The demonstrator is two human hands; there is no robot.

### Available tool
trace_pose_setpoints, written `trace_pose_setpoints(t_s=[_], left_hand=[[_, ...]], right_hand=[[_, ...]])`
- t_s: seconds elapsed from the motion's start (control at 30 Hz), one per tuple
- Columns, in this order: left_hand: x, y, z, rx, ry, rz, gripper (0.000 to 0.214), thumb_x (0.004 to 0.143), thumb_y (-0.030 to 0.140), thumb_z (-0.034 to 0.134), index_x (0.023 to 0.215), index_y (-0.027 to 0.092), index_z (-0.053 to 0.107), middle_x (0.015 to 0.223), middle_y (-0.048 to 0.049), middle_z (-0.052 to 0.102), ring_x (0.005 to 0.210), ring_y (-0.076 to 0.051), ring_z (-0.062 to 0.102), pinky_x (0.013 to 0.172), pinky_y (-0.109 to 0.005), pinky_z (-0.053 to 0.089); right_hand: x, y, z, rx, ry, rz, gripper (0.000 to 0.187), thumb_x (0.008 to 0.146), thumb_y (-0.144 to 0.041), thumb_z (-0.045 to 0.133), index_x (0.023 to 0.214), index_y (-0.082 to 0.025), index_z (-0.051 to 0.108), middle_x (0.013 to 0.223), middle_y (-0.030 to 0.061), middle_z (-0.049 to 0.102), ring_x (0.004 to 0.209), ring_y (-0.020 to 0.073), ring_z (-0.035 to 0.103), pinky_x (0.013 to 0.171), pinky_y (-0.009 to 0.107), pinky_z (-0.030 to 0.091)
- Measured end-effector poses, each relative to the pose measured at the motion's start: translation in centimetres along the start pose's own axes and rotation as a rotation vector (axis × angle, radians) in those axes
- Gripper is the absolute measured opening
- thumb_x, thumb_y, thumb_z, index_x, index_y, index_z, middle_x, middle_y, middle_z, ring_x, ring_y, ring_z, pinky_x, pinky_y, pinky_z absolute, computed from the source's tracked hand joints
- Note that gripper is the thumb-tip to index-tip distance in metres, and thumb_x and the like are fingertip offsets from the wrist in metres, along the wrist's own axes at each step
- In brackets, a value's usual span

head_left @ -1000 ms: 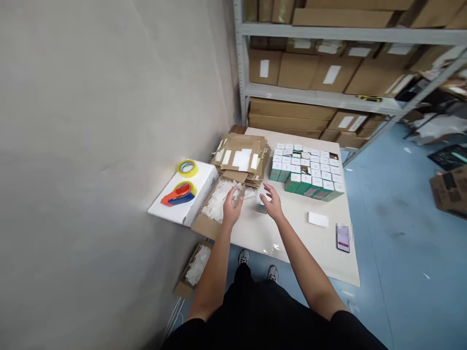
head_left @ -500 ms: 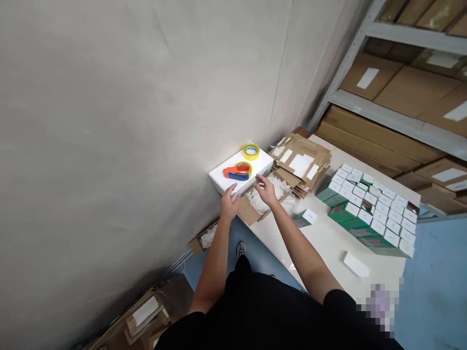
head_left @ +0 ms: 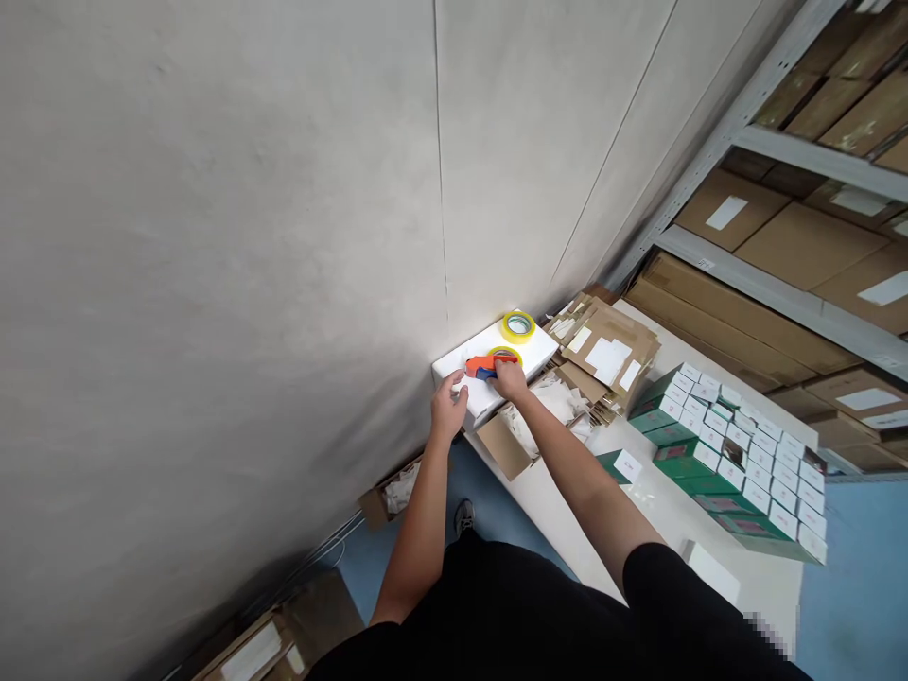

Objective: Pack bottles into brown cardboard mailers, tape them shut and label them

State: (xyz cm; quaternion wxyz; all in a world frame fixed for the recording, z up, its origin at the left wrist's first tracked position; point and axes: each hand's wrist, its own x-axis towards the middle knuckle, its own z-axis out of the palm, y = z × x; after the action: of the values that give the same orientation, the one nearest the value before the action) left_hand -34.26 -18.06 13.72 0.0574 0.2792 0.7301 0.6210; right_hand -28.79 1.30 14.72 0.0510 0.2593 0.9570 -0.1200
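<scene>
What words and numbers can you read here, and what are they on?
None can be read clearly.
Green-and-white boxes: tiny print on the white ends, too small.
Shelf rail: a small mark, too small.
Carton label: no readable writing.
Tape dispenser: no readable writing.

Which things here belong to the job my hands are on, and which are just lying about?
Seemingly in use:
tape dispenser, gripped by the right hand, left hand beside it
white box beneath it

Apparently just lying about:
loose yellow tape roll
flattened cardboard stack
green-and-white boxes
shelved cartons
</scene>
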Motion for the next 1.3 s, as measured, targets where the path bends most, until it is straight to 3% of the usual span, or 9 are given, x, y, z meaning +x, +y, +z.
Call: trace_pose_setpoints(t_s=[0.17, 0.3, 0.43, 0.57, 0.67, 0.83, 1.03, 1.17, 1.3], left_hand=[[0.2, 0.8, 0.0, 0.017, 0.054, 0.046, 0.031, 0.095, 0.023, 0.055, 0.122, 0.021, 0.072, 0.123, -0.0116, 0.074, 0.113, -0.023, 0.07, 0.087, -0.035, 0.061], [0.2, 1.7, 1.9, 0.045, 0.121, 0.059, 0.028, 0.095, 0.024, 0.053, 0.114, 0.019, 0.073, 0.115, -0.0111, 0.076, 0.107, -0.023, 0.072, 0.083, -0.033, 0.06], [-0.5, 3.9, 6.4, 0.004, 0.131, 0.067, 0.024, 0.095, 0.024, 0.053, 0.108, 0.02, 0.072, 0.111, -0.01, 0.076, 0.106, -0.022, 0.071, 0.083, -0.033, 0.059], [-3.2, 7.6, 12.2, -0.06, -0.015, 0.098, 0.022, 0.096, 0.026, 0.054, 0.109, 0.022, 0.072, 0.111, -0.0094, 0.076, 0.106, -0.023, 0.071, 0.087, -0.034, 0.059], [-6.4, 10.4, 16.3, -0.082, -0.135, 0.133, 0.024, 0.097, 0.025, 0.054, 0.11, 0.021, 0.072, 0.111, -0.0096, 0.076, 0.105, -0.023, 0.071, 0.088, -0.034, 0.059], [-13.0, 13.6, 22.1, -0.09, -0.377, 0.207, 0.026, 0.096, 0.025, 0.053, 0.112, 0.021, 0.073, 0.113, -0.0097, 0.074, 0.107, -0.022, 0.07, 0.086, -0.032, 0.059], [-20.8, 15.5, 27.6, -0.097, -0.585, 0.201, 0.025, 0.096, 0.028, 0.055, 0.112, 0.021, 0.074, 0.113, -0.0102, 0.074, 0.108, -0.024, 0.07, 0.088, -0.034, 0.059], [-26.0, 15.5, 30.8, -0.098, -0.697, 0.14, 0.025, 0.095, 0.029, 0.057, 0.111, 0.02, 0.074, 0.116, -0.0106, 0.075, 0.108, -0.023, 0.071, 0.088, -0.035, 0.059], [-30.9, 15.2, 33.1, -0.093, -0.835, 0.073, 0.025, 0.096, 0.033, 0.058, 0.112, 0.021, 0.073, 0.114, -0.0101, 0.076, 0.109, -0.023, 0.072, 0.085, -0.033, 0.059]], right_hand=[[-2.7, 1.6, -1.2, 0.052, 0.079, -0.013, 0.046, 0.102, -0.042, 0.057, 0.135, -0.009, 0.055, 0.124, 0.0217, 0.07, 0.111, 0.0328, 0.065, 0.098, 0.041, 0.046], [-6.8, 5.0, -1.7, 0.086, 0.152, 0.021, 0.048, 0.104, -0.046, 0.053, 0.137, -0.011, 0.05, 0.119, 0.0214, 0.07, 0.108, 0.0329, 0.065, 0.094, 0.043, 0.048], [-12.4, 9.8, -1.9, 0.157, 0.222, 0.096, 0.052, 0.101, -0.051, 0.06, 0.138, -0.015, 0.049, 0.113, 0.0203, 0.071, 0.104, 0.0344, 0.065, 0.093, 0.044, 0.05], [-19.7, 15.3, -1.6, 0.186, 0.307, 0.151, 0.045, 0.1, -0.048, 0.059, 0.132, -0.018, 0.052, 0.11, 0.0179, 0.072, 0.105, 0.0352, 0.064, 0.097, 0.049, 0.049], [-26.3, 19.1, -0.5, 0.236, 0.346, 0.277, 0.042, 0.097, -0.041, 0.06, 0.13, -0.018, 0.051, 0.109, 0.017, 0.072, 0.101, 0.0343, 0.065, 0.096, 0.049, 0.05], [-38.2, 24.5, 3.8, 0.338, 0.358, 0.586, 0.049, 0.089, -0.033, 0.061, 0.131, -0.014, 0.048, 0.115, 0.0199, 0.069, 0.101, 0.0361, 0.064, 0.087, 0.047, 0.051], [-51.3, 29.1, 11.5, 0.42, 0.385, 0.866, 0.05, 0.089, -0.028, 0.056, 0.136, -0.014, 0.045, 0.12, 0.0199, 0.067, 0.105, 0.0361, 0.062, 0.087, 0.048, 0.05], [-57.7, 31.2, 16.6, 0.492, 0.338, 1.04, 0.046, 0.089, -0.028, 0.056, 0.132, -0.012, 0.048, 0.116, 0.0215, 0.069, 0.104, 0.0366, 0.064, 0.086, 0.047, 0.052], [-61.7, 32.6, 21.5, 0.573, 0.34, 1.19, 0.041, 0.087, -0.029, 0.059, 0.124, -0.012, 0.053, 0.109, 0.0205, 0.07, 0.099, 0.0364, 0.069, 0.086, 0.048, 0.054]])
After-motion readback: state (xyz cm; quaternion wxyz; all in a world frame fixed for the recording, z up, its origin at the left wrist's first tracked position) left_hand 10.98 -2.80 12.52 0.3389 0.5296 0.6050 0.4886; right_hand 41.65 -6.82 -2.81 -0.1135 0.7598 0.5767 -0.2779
